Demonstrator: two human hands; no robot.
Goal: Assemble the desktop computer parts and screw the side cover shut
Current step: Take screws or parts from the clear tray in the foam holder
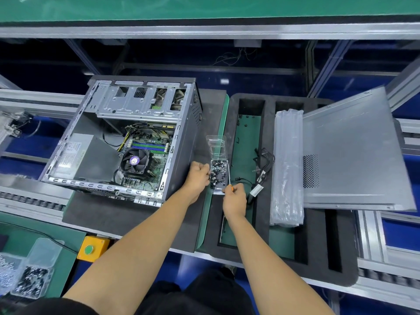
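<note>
The open computer case (pixel 127 142) lies on its side on a dark mat, showing the motherboard, CPU fan and power supply. To its right a clear plastic screw box (pixel 218 176) with its lid flipped up holds several dark screws. My left hand (pixel 198 176) is closed at the box's left edge, fingers against it. My right hand (pixel 234 197) grips a thin orange-handled screwdriver (pixel 230 184) at the box's lower right corner. The grey side cover (pixel 354 155) rests tilted on the foam tray at the right.
A black foam tray (pixel 263 223) holds loose black cables (pixel 261 173) and a stack of clear plastic bags (pixel 287 169). A yellow box with a green button (pixel 92 248) and clear screw bins (pixel 31 276) sit at lower left. Aluminium conveyor rails surround the station.
</note>
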